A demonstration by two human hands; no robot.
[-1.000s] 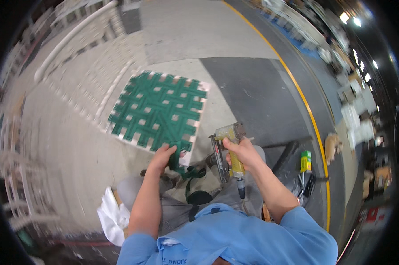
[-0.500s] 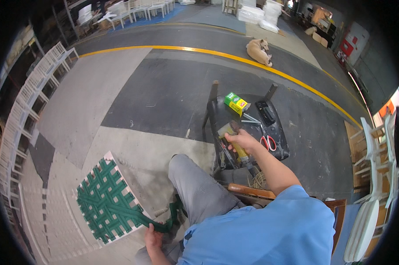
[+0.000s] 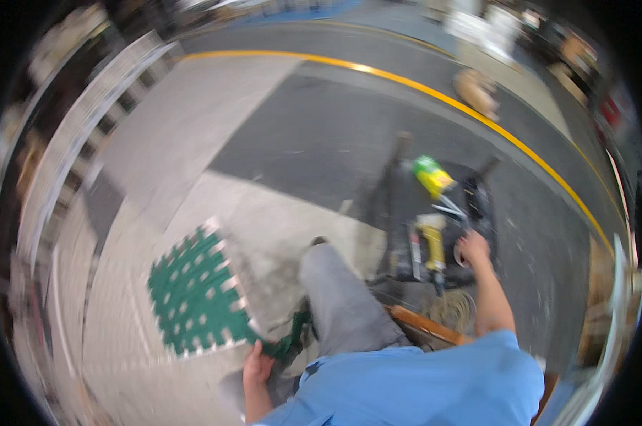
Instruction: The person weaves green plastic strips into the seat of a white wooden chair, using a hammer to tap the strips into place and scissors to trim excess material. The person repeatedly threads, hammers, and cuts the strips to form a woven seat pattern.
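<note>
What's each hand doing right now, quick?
Left hand: closed, holding the green strap.
Right hand: at the scissors' handle; too blurred to tell whether it has closed on it.

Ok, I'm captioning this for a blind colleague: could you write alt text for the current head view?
A person's left hand holds a green strap running from a green woven panel; the right hand is at scissors on a black seat, beside a yellow nail gun. Blur hides that hand's grip.
</note>
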